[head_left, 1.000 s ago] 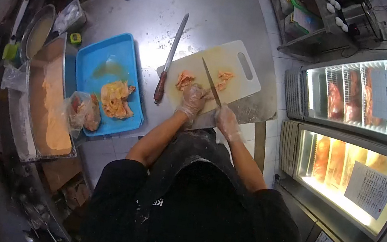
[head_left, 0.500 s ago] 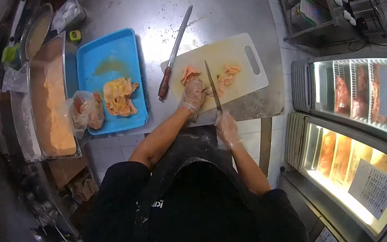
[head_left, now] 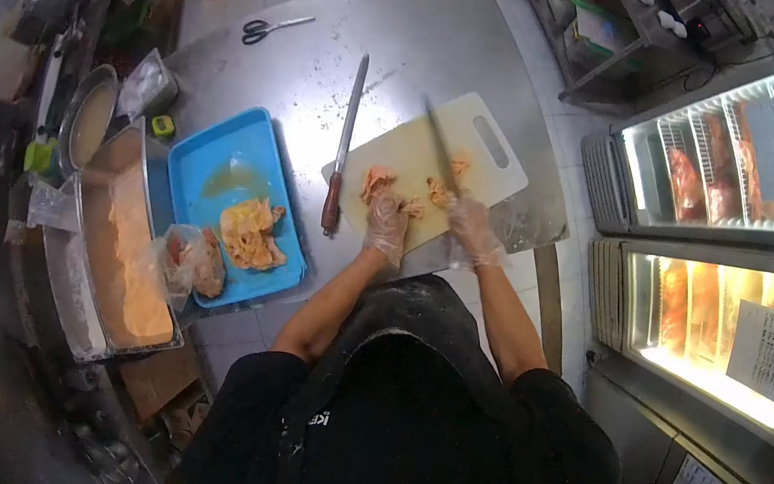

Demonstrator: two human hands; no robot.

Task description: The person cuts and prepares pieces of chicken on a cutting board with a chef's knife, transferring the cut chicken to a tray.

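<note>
My right hand [head_left: 472, 227], in a clear plastic glove, is wrapped round the handle of a long knife [head_left: 440, 142]. Its blade slants up and away over the right side of a white cutting board [head_left: 499, 174], beside cut pieces of raw meat [head_left: 438, 191]. My left hand [head_left: 386, 227], gloved the same way, rests at the board's near left with bent fingers on another bit of raw meat [head_left: 378, 182]. Part of that meat is hidden under the fingers. Left of the board lies a sharpening steel [head_left: 352, 115] with a brown handle [head_left: 332, 203].
A blue tray [head_left: 211, 138] holds pale raw meat [head_left: 252, 233] and a plastic bag of meat [head_left: 195, 260]. Scissors [head_left: 276, 28] lie at the far side of the steel table [head_left: 421, 30]. A breading pan [head_left: 175, 335] stands left, lit display fridges [head_left: 728, 327] right.
The knife has moved right, away from my left hand, to the pieces on the right. My left hand stays on the meat. The whole view has shifted slightly.
</note>
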